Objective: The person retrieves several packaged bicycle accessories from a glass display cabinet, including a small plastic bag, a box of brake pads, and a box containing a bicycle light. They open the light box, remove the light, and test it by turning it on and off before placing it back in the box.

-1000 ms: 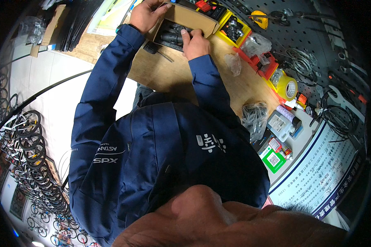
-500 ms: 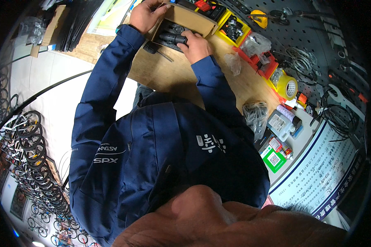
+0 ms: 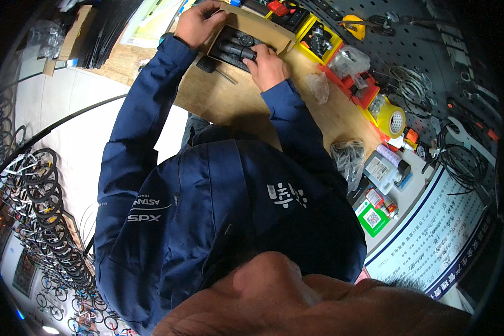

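An open brown cardboard box (image 3: pixel 251 21) lies on the wooden workbench, with a dark insert inside. My left hand (image 3: pixel 200 25) pinches the box's upper left edge between thumb and fingers. Within the box, a black cylindrical, torch-like part (image 3: pixel 236 49) lies at a slant. The thumb and fingers of my right hand (image 3: pixel 267 67) close round its right end. Other black parts sit behind it, too dark to name. A screwdriver (image 3: pixel 207 64) with a black handle rests on the bench just below the box's left corner, its shaft pointing right.
Along the right bench (image 3: pixel 229 106) edge stand a yellow bin (image 3: pixel 319 42) with black parts, red bins (image 3: pixel 369 92) and a yellow tape roll (image 3: pixel 395 120). Tools and cables hang on a dark pegboard (image 3: pixel 431 50). Bottles (image 3: pixel 381 171) stand lower right; bicycles (image 3: pixel 42 210) line the left.
My right hand has shifted slightly right along the black cylindrical part, whose left end now shows more. My left hand stays at the box edge.
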A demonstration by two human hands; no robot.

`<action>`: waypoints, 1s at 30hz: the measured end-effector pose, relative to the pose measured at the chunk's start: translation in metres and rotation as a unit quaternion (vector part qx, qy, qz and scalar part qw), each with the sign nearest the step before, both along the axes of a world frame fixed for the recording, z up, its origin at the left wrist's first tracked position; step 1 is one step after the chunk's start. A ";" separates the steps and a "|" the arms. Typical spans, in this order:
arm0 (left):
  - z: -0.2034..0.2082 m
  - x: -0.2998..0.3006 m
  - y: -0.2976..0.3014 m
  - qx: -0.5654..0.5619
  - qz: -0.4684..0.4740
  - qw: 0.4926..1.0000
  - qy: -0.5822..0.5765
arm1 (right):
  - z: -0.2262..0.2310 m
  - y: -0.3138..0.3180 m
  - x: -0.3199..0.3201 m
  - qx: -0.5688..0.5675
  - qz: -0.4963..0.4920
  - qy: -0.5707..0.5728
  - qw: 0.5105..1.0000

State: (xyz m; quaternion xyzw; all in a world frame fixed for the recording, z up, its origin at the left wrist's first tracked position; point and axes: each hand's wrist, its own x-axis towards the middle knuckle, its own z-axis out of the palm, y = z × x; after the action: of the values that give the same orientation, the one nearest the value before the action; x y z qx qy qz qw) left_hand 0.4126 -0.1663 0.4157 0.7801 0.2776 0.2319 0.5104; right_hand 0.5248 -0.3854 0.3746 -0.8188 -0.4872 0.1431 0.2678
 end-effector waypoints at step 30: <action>-0.055 -0.068 -0.046 0.406 -0.067 0.906 0.097 | -0.011 -0.003 -0.004 0.053 -0.023 0.014 0.998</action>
State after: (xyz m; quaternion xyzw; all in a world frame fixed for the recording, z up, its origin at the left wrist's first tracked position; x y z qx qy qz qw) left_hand 0.3448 -0.2128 0.3608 0.9553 0.1544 0.2135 0.1341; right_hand 0.5210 -0.3885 0.3635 -0.8126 -0.4708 0.1225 0.3210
